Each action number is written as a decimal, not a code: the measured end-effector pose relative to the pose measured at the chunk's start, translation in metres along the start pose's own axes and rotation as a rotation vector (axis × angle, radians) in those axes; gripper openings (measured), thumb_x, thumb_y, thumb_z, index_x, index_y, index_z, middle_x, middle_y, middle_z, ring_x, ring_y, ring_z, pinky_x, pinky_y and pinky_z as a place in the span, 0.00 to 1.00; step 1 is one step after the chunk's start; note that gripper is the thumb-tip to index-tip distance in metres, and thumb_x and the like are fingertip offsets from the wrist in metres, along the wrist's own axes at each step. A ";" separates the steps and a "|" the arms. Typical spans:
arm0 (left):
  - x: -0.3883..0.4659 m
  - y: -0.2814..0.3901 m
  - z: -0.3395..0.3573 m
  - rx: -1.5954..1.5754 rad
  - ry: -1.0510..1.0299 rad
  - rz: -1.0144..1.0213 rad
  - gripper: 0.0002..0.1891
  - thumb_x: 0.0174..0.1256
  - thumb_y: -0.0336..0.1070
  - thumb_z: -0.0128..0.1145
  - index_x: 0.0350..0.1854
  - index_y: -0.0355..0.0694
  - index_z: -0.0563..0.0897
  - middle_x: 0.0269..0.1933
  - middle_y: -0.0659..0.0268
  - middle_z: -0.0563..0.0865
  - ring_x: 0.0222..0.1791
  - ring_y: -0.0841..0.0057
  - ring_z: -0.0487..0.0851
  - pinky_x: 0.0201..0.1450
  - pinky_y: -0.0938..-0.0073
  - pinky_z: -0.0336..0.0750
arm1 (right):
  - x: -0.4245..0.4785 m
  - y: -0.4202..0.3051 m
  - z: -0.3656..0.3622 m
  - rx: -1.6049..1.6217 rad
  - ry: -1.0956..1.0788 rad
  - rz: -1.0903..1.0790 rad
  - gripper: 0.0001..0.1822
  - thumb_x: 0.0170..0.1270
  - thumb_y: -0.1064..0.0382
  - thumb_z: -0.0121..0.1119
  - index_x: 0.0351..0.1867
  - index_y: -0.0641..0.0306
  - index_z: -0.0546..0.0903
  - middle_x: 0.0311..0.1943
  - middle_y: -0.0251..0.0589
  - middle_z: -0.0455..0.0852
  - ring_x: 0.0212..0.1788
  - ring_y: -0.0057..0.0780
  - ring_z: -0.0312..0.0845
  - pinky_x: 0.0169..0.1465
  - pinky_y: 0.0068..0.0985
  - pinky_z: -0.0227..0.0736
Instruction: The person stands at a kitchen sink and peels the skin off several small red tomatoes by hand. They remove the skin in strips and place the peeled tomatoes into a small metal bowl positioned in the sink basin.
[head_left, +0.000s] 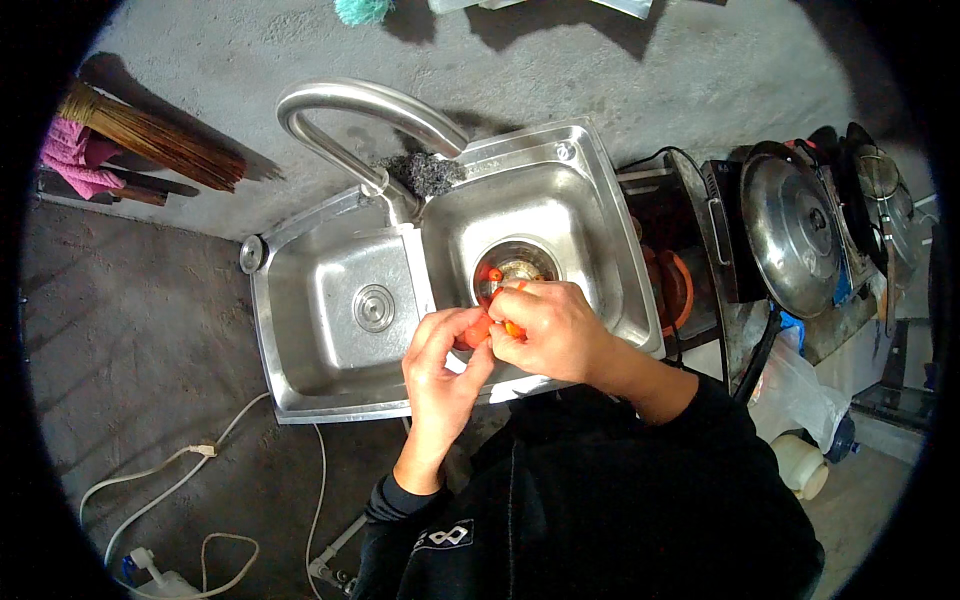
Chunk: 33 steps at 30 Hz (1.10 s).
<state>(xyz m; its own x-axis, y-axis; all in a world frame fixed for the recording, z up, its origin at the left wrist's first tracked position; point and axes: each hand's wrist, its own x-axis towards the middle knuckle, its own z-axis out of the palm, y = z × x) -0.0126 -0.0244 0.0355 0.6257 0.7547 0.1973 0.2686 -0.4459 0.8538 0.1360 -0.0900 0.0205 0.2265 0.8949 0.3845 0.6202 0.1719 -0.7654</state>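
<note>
My left hand (442, 364) holds a round red-orange tomato-like piece (475, 331) between fingers and thumb. Against it, my right hand (551, 330) pinches something red and yellow (514, 328); its exact form is partly hidden by the fingers. Both hands are close together over the front of the right basin of a stainless steel double sink (544, 199). Below and behind them, a round metal bowl or drain well (517, 244) has small red-orange pieces (495, 274) in it; my right hand covers its front part.
A curved steel faucet (375, 97) rises behind the basins, beside a dark scouring mesh (431, 174). Left lies the second basin with its drain strainer (373, 307). At right stand a stove (724, 225) and a large domed metal lid (791, 229). White cables (157, 502) hang at lower left.
</note>
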 end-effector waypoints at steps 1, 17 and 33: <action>0.000 0.001 0.000 0.029 0.001 0.016 0.15 0.46 0.20 0.62 0.40 0.34 0.81 0.38 0.61 0.82 0.34 0.77 0.80 0.36 0.78 0.75 | 0.000 0.000 0.001 0.003 0.003 -0.003 0.06 0.46 0.69 0.61 0.23 0.64 0.75 0.21 0.47 0.78 0.23 0.46 0.75 0.26 0.34 0.70; -0.005 -0.029 0.003 -1.038 -0.136 -0.330 0.20 0.49 0.16 0.53 0.48 0.34 0.76 0.43 0.62 0.82 0.43 0.77 0.80 0.46 0.78 0.74 | -0.001 0.011 0.003 1.479 -0.193 0.731 0.02 0.55 0.71 0.53 0.28 0.67 0.76 0.17 0.34 0.74 0.15 0.17 0.65 0.19 0.16 0.56; -0.004 -0.028 0.006 -1.011 -0.121 -0.483 0.10 0.56 0.21 0.56 0.41 0.34 0.78 0.41 0.59 0.82 0.38 0.74 0.82 0.42 0.73 0.79 | 0.001 0.010 -0.005 1.051 -0.328 0.593 0.04 0.58 0.69 0.52 0.27 0.65 0.76 0.19 0.30 0.74 0.22 0.14 0.68 0.24 0.15 0.60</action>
<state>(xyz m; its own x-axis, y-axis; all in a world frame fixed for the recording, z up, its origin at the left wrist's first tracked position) -0.0182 -0.0173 0.0078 0.6984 0.6667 -0.2602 -0.1807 0.5160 0.8373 0.1457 -0.0896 0.0157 -0.0257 0.9813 -0.1910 -0.4463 -0.1822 -0.8761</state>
